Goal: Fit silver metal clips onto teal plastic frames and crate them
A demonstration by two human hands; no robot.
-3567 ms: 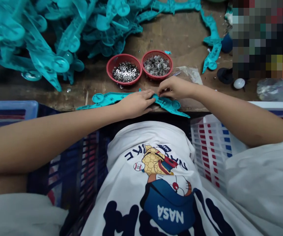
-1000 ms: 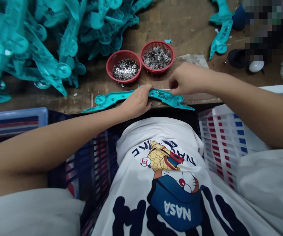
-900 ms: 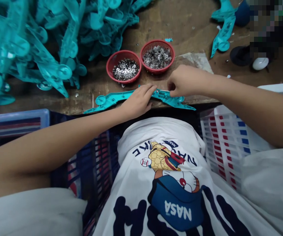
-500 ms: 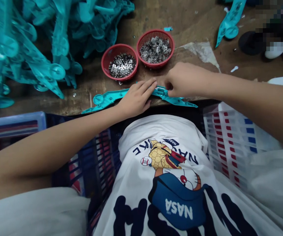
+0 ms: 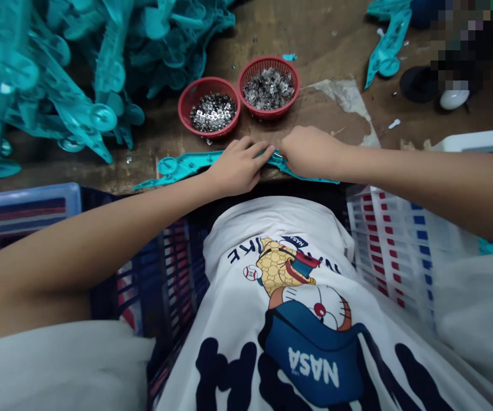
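A long, bent teal plastic part [image 5: 190,164] lies along the near edge of the table. My left hand [image 5: 240,166] holds it near the middle, fingers laid across the top and thumb on the near side. Just right of it, my right hand [image 5: 312,153] is closed over the part, with its fingertips pressed down beside my left fingers. A shiny spot shows at the right fingertips, but what they pinch is hidden. Behind the hands stand a red basket of small metal pieces [image 5: 209,108] and a red basket of small clear pieces [image 5: 269,88].
A heap of teal plastic parts [image 5: 79,80] fills the back left of the table. Another teal part [image 5: 389,48] lies at the back right, near a black round object [image 5: 418,84]. Plastic crates stand below, a blue one [image 5: 72,200] left and a white one [image 5: 394,251] right.
My right hand has come lower and closer to my left fingers, covering more of the part's middle. My left hand keeps its hold. The view has shifted slightly.
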